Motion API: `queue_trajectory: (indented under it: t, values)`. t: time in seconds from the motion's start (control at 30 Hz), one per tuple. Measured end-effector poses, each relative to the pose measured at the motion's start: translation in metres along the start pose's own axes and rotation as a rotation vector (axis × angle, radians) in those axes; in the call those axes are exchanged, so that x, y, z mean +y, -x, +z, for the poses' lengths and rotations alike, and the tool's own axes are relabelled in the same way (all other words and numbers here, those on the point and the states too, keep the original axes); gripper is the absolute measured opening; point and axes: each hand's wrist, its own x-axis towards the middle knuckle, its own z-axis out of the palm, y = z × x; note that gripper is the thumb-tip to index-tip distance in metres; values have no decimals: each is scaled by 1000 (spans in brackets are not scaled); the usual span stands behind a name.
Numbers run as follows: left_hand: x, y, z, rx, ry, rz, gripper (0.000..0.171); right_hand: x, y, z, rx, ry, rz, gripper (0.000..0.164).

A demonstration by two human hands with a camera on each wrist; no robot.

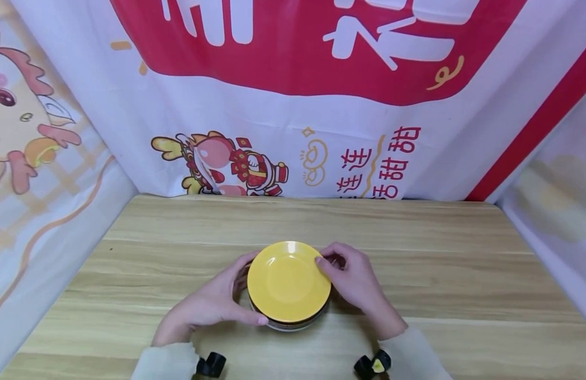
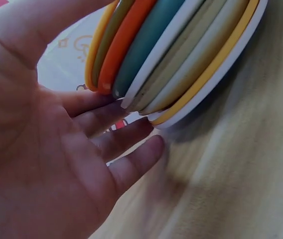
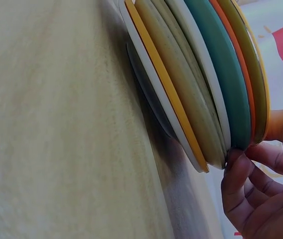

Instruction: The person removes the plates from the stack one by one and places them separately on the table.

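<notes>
Cupping one side of the stack of plates [image 2: 177, 56], the left hand [image 1: 221, 301] spreads thumb and fingers wide; the right hand [image 1: 355, 279] pinches its upper rims. Piling looks done between the fingertips, yellow plate [image 1: 289, 285] topmost; letting go seems left. The dark shape [image 3: 150, 99] lower than the right fingers may be shadow.

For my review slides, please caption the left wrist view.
The left hand holds the side of a stack of multicoloured dishes, orange and teal among them, over a wood-grain tabletop.
</notes>
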Motion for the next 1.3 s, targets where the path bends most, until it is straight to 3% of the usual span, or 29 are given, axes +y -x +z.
queue_trajectory:
  t: [0.53,1.3]
  values:
    - [-7,-6,3,5,24,-28,114,1,-1,-3,-8,-42,50,15]
    - [-7,-2,1,8,63,-86,111,-4,-3,-10,-83,-74,134,29]
